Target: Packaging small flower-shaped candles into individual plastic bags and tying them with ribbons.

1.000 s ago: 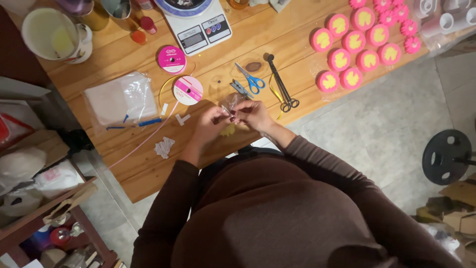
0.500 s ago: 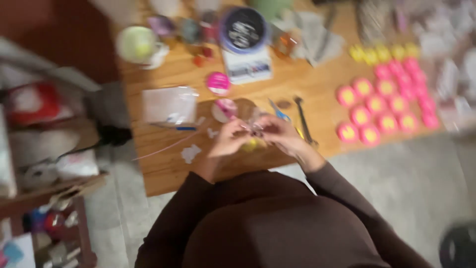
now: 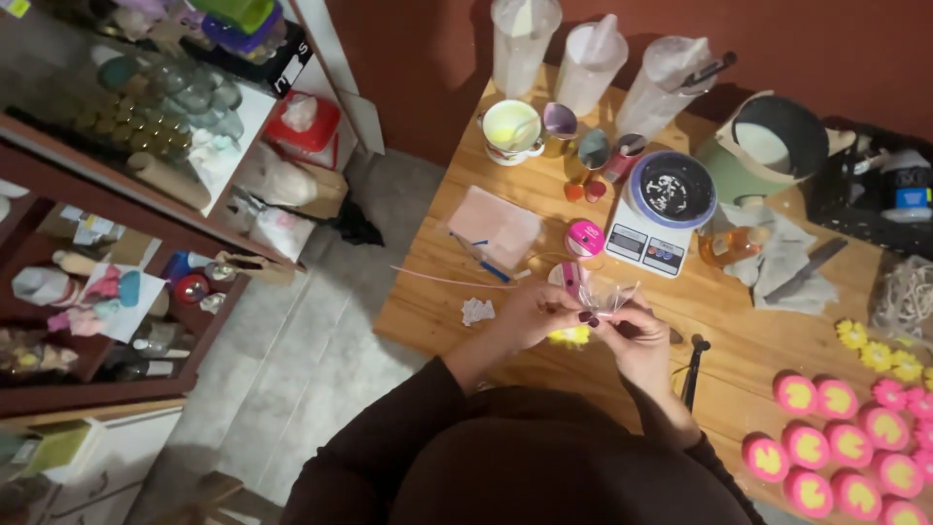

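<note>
Left hand [image 3: 530,313] and right hand [image 3: 637,335] pinch a clear bag [image 3: 607,295] between fingertips above the table [image 3: 437,306] (a yellow flower [image 3: 570,336] lies just beneath them); scale [image 3: 653,228] beyond.

Kitchen scale [image 3: 653,219] with dark bowl [image 3: 673,188] mid-table; yellow cup [image 3: 512,129] behind; pink candles [image 3: 836,452] right; scissors [image 3: 692,369] nearby.

A white kitchen scale [image 3: 653,228] with a grey display sits at twelve o'clock of the hands; a clear plastic bag [image 3: 496,226] lies at ten.
</note>
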